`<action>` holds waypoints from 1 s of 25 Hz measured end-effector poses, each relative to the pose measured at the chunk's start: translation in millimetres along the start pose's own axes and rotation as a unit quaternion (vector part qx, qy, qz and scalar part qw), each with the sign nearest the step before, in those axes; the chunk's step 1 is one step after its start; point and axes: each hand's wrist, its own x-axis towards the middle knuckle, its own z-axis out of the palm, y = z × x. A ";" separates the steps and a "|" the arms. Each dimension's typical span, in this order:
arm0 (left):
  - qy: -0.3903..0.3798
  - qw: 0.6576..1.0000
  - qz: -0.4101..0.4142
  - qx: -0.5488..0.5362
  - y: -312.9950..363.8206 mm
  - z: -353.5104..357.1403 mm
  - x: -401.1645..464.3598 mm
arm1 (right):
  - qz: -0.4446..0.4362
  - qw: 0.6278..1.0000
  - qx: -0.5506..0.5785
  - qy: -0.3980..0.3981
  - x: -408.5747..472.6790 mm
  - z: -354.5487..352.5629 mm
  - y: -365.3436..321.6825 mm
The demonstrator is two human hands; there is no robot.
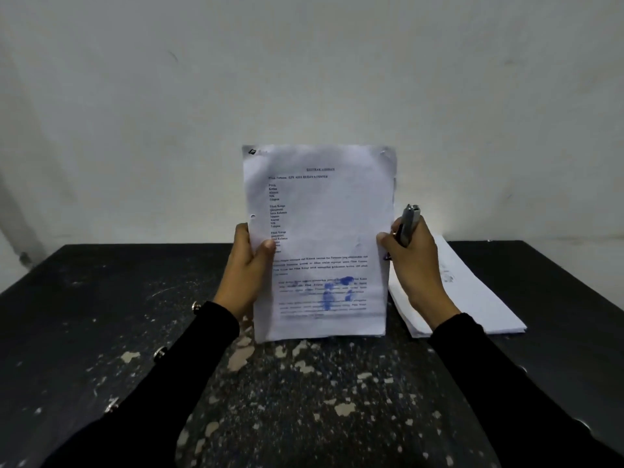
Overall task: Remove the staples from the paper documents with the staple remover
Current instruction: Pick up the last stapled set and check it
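Black scuffed counter (101,332), pale wall behind. Stapled document (320,244) held upright over counter: left hand (248,265) pinching left edge, right hand (413,265) steadying right edge while gripping staple remover (409,224). Staple (252,151) at top-left corner. Paper stack (472,292) lying right. Best laid flat, corner pinned, remover tip slid under staple.

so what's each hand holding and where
Left hand grips the document by its left edge; right hand pinches its right edge while holding the staple remover.

A black table (101,332) is seen under both hands, its paint pretty badly chipped, pale patches showing just below and between them. A plain whitish wall (304,79) is seen behind them.
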 end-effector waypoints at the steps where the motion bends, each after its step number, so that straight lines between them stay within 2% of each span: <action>1: 0.007 1.000 0.019 0.004 6.0 0.8 1.6 | -0.020 1.000 0.003 0.012 -0.2 -2.0 -7.8; 4: 0.025 0.999 0.042 0.013 11.5 2.9 0.5 | -0.051 0.998 -0.010 0.025 -9.9 -6.1 -18.5; 7: 0.007 0.999 0.028 0.014 1.5 1.7 -6.0 | -0.043 0.998 -0.037 0.014 -22.8 -6.1 -10.4; 18: 0.027 0.998 0.056 -0.006 27.0 8.5 4.5 | -0.068 0.996 0.003 0.055 -22.5 -5.3 -20.6; 25: 0.026 0.998 0.064 0.009 21.5 7.7 3.2 | -0.058 0.997 0.015 0.042 -28.6 -6.1 -19.1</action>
